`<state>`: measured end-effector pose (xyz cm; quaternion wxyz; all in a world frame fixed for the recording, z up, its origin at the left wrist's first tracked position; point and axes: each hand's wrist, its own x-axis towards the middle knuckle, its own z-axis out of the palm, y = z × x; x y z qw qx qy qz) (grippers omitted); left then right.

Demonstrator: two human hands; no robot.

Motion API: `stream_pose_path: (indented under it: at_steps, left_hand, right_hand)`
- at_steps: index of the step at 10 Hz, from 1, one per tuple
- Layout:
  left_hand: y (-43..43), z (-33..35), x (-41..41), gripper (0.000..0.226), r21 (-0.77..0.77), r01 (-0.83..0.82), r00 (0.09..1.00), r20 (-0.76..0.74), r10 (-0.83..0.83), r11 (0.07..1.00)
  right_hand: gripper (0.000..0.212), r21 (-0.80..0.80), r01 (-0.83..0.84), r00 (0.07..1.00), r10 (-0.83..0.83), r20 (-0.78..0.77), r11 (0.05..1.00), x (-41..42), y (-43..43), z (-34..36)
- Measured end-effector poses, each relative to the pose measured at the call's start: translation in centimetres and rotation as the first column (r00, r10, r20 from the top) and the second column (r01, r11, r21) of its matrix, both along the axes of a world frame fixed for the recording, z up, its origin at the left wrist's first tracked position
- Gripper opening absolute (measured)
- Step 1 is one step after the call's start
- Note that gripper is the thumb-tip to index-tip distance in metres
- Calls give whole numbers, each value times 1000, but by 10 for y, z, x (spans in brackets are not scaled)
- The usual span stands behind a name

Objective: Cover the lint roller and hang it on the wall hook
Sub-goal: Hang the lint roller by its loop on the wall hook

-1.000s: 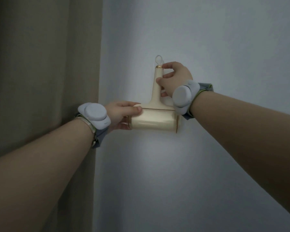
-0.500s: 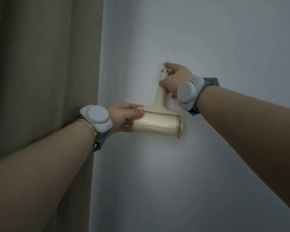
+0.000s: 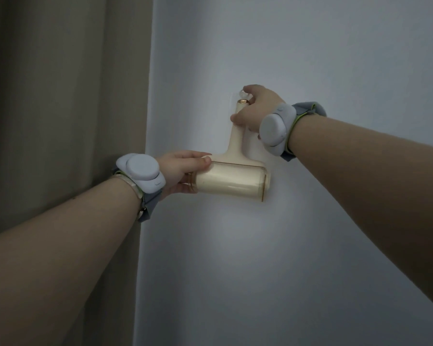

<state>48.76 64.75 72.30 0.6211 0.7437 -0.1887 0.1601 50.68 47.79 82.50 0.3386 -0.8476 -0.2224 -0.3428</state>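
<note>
The right hand (image 3: 256, 108) hides the wall hook and loop.

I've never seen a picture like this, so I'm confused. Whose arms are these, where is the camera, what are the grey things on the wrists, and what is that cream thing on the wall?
These are a person's two bare arms, with no machine involved. The camera sits on the person's head, so you see what they see. The grey round things are bands strapped on both wrists; what they do, the picture doesn't show. The left hand holds one end of a cream lint roller, a sticky roll for cleaning clothes, inside its clear cover. The right hand pinches the top of the handle against the pale wall, where a small hook seems to be, mostly hidden by fingers. A brown curtain hangs at the left.
</note>
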Motion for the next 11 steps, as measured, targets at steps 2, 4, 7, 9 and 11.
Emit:
stream_pose_path:
  at_steps: [2,4,7,9,11]
  left_hand:
    - [-3,-2,-1,22,-19,8,1000,-5,-8,1000]
    - [-6,-3,1,24,-27,8,1000,-20,-8,1000]
    - [-7,-3,4,22,4,-6,997,-71,7,1000]
    - [-14,-6,4,15,29,-4,994,-113,7,1000]
    - [-39,-10,9,35,-10,-122,989,-83,120,993]
  right_hand:
    - [58,6,13,995,-12,-100,1000,-4,0,11]
    - [31,39,-13,958,24,-285,999,-22,0,18]
    - [77,83,22,961,2,-278,996,-10,0,27]
    - [72,138,41,974,-8,-227,990,-6,-12,9]
    - [79,132,-42,979,67,-192,990,-6,-21,4]
